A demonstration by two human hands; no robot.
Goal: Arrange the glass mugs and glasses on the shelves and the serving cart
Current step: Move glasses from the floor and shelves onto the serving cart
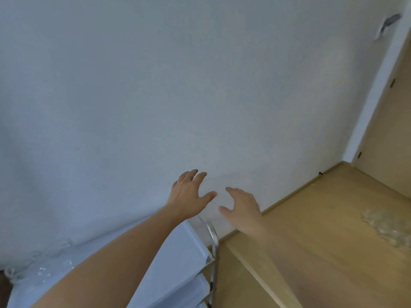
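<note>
Currently both hands empty, fingers spread: left hand (189,194), right hand (242,210). Glasses (387,227) on wooden shelf (311,252), right of right hand. Fragile, slick, rigid; grip around body, not rim.

Matt white painted wall (155,85), smooth pale wood shelf (322,252) at right, glossy white serving cart (178,263) with shiny chrome frame (214,235), clear glass mugs (44,261) near left
</note>
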